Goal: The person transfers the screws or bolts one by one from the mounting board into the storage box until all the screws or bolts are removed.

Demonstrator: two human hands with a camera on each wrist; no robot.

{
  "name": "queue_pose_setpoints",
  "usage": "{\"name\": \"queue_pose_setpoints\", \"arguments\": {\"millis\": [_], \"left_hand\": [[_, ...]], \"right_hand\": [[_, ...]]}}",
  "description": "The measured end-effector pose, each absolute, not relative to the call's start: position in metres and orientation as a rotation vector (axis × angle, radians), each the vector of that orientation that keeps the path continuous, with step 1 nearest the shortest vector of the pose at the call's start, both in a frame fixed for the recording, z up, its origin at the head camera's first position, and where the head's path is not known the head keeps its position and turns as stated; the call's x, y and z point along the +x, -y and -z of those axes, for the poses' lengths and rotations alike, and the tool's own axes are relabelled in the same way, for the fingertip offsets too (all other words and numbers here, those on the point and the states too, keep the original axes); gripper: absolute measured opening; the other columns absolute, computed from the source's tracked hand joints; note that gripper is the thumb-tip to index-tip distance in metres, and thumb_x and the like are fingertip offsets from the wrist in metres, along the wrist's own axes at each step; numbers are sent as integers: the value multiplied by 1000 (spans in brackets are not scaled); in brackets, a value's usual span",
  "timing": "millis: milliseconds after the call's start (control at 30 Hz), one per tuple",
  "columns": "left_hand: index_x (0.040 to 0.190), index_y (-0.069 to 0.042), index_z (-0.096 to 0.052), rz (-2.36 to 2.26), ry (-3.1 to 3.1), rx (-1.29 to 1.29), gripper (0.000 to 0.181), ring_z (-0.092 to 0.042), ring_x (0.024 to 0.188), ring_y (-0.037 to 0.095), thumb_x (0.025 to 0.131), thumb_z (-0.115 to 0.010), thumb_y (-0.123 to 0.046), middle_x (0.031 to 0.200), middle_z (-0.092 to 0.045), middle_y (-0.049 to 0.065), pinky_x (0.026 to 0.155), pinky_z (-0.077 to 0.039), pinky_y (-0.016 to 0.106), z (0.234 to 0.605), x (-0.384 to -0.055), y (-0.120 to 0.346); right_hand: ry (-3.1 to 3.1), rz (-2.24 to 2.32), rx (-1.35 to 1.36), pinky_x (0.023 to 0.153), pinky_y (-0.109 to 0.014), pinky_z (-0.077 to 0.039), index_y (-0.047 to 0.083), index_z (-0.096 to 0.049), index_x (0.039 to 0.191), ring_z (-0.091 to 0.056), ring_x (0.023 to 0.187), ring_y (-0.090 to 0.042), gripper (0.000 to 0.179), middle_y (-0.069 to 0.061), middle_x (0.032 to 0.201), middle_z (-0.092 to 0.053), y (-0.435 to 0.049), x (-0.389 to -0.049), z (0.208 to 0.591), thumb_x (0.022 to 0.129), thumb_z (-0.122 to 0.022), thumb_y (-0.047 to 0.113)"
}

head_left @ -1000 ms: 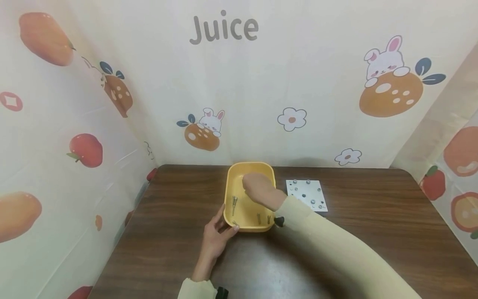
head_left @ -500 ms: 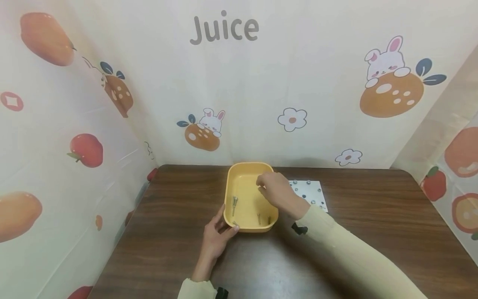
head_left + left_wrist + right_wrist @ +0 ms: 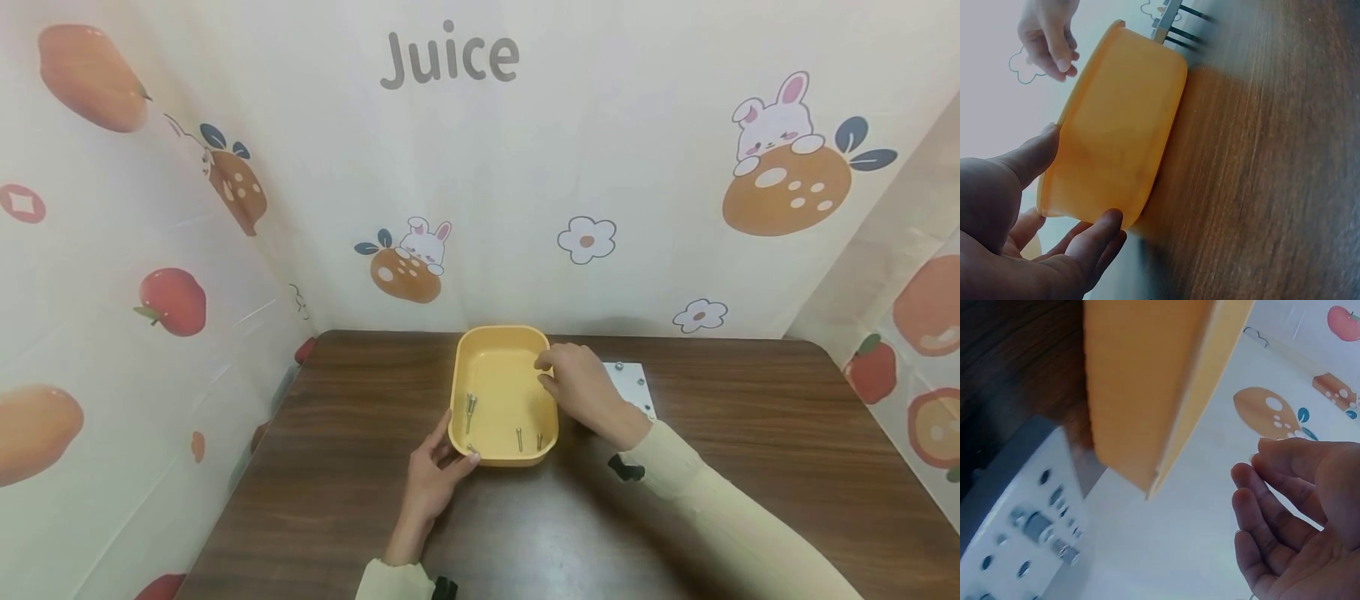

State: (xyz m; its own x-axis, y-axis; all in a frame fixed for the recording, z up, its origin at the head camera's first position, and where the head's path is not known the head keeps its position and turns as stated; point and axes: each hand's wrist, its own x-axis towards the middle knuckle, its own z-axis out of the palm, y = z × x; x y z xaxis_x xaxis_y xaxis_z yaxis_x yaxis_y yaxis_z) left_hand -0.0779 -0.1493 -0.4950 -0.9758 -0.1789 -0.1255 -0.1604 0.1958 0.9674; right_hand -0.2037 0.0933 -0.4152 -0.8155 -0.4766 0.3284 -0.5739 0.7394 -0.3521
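Observation:
A yellow plastic box [image 3: 501,375] stands on the table with several metal screws [image 3: 519,439] lying inside. My left hand [image 3: 431,485] grips its near left corner, thumb at the rim and fingers against the outer wall, as the left wrist view [image 3: 1041,231] shows. Over the right rim hovers my right hand [image 3: 588,392], its fingers loosely bent. A gap shows between thumb and index finger in the head view, and I see nothing held there. Partly behind that hand is a white plate [image 3: 628,383]; the right wrist view shows holes and metal fasteners [image 3: 1038,526] on it.
Brown wooden table [image 3: 337,500] lies under everything. A pale curtain [image 3: 510,167] printed with fruit, rabbits and flowers closes off the back, left and right sides. The box and the plate both sit close to the table's back edge.
My right hand has moved out from over the middle of the box to the right, across its rim, and covers more of the white plate. The left hand and box stay put.

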Motion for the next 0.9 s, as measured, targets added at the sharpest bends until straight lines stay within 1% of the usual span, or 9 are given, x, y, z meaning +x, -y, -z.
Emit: {"name": "queue_pose_setpoints", "arguments": {"millis": [100,300,400,533,700,800,900], "left_hand": [[162,-13,-45,1962,2408,328,87,-60,132,41,86,-87,-10,162,-42,28,100,-58,40,496,-78,149],[161,-13,-45,1958,2407,332,86,-60,133,42,86,-87,-10,162,-42,27,101,-58,40,496,-78,150],[161,-12,-45,1959,2405,335,86,-59,134,42,86,-87,-10,162,-43,26,101,-58,40,497,-78,150],[161,-12,-45,1959,2408,339,87,-59,134,41,86,-87,-10,162,-43,25,102,-58,40,496,-78,150],[162,-13,-44,1963,2407,327,87,-59,134,42,86,-87,-10,163,-42,26,101,-59,41,495,-77,149],[162,-13,-44,1961,2407,326,86,-58,135,43,87,-87,-10,164,-41,26,103,-58,43,495,-77,149],[162,-13,-45,1962,2406,330,86,-58,136,43,87,-87,-11,164,-41,26,105,-57,45,496,-77,150]], "right_hand": [[2724,-666,805,85,-48,-61,1,-80,101,-72,89,-30,14,-11,97,-78,-100,-203,416,87,-81,1],[2709,-690,741,84,-50,-58,3,-80,100,-70,89,-30,11,-9,94,-76,-118,-199,421,89,-81,3],[2682,-670,732,82,-50,-58,4,-80,99,-70,88,-31,11,-9,94,-76,-126,-199,425,89,-79,-1],[2674,-676,714,82,-52,-59,1,-80,101,-72,91,-33,16,-12,96,-77,-136,-198,429,89,-74,-8],[2744,-679,640,86,-54,-59,0,-79,105,-72,95,-34,18,-14,100,-77,-146,-198,433,91,-73,-9],[2783,-678,602,90,-54,-59,0,-79,106,-71,98,-35,18,-15,103,-77,-151,-197,435,92,-72,-9],[2806,-686,582,90,-55,-59,0,-79,107,-71,99,-36,18,-16,104,-77,-156,-196,437,92,-72,-8]]}}
